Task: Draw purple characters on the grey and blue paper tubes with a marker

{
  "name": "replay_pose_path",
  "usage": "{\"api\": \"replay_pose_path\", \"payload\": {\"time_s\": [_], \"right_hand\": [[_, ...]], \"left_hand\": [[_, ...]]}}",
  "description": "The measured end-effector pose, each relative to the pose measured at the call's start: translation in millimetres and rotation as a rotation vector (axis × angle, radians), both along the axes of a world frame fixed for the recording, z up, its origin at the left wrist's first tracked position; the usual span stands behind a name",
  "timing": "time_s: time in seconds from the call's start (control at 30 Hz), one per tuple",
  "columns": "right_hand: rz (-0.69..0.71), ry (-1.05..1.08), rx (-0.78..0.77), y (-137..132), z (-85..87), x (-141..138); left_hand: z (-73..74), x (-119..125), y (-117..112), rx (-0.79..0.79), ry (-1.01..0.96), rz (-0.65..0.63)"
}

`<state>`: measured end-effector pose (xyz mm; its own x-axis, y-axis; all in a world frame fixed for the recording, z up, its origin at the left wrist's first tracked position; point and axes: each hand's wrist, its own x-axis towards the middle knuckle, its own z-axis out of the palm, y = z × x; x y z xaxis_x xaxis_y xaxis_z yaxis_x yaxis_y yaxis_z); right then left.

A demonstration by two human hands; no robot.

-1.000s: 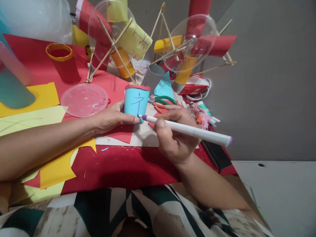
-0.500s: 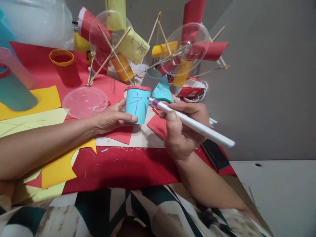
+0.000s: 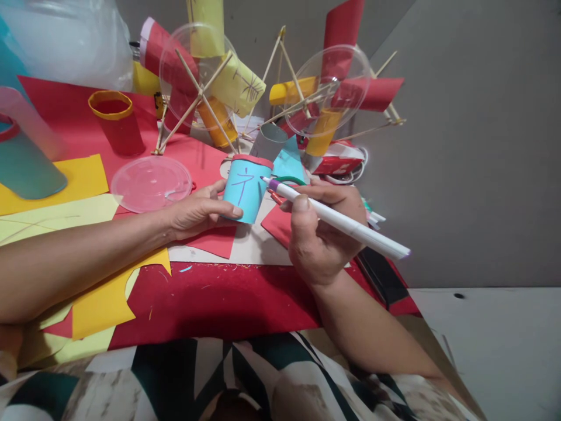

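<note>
My left hand point(image 3: 201, 211) grips a small light-blue paper tube point(image 3: 246, 202) with a red rim, its thumb across the tube's lower front. Purple pen strokes mark the side of the tube facing me. In my right hand point(image 3: 326, 231) is a white felt-tip pen point(image 3: 342, 221) with a purple collar, pinched between thumb and fingers. The pen's tip is at the right part of the tube's face, touching it or very close. A grey tube point(image 3: 268, 140) and a light-blue paper piece point(image 3: 289, 159) lie just behind.
Two stick frames with clear plastic discs point(image 3: 326, 88) and coloured paper tubes stand at the back. A red tube point(image 3: 117, 126), a pink lid point(image 3: 151, 183) and a teal cup point(image 3: 33, 161) are left. Yellow paper point(image 3: 105, 304) lies under my left arm; a dark phone-like object point(image 3: 381, 275) lies right.
The blue tube has tilted slightly to the right in my left hand. My right hand has shifted a little left, bringing the pen tip closer to the tube's face.
</note>
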<state>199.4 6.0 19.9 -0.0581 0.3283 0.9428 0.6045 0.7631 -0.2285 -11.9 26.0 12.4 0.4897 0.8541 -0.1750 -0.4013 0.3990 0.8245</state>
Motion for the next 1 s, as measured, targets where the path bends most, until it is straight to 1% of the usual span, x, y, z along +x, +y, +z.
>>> {"api": "replay_pose_path", "payload": {"time_s": [0.27, 0.43, 0.7, 0.87, 1.0], "right_hand": [[0.029, 0.021, -0.022, 1.1, -0.5, -3.6], [0.017, 0.020, -0.040, 1.0, -2.1, -5.0], [-0.007, -0.016, -0.042, -0.3, 1.4, -1.8], [0.029, -0.025, -0.028, -0.1, 3.7, 0.3], [0.026, -0.009, -0.045, -1.1, 3.5, 1.0]], "left_hand": [[0.0, 0.7, 0.2, -0.014, 0.006, -0.006], [-0.2, 0.0, 1.1, 0.000, 0.028, -0.022], [0.7, -0.9, 1.1, 0.017, 0.024, -0.045], [0.4, -1.4, 0.8, 0.015, 0.008, -0.051], [0.7, -1.6, 0.9, 0.028, 0.015, -0.056]]}}
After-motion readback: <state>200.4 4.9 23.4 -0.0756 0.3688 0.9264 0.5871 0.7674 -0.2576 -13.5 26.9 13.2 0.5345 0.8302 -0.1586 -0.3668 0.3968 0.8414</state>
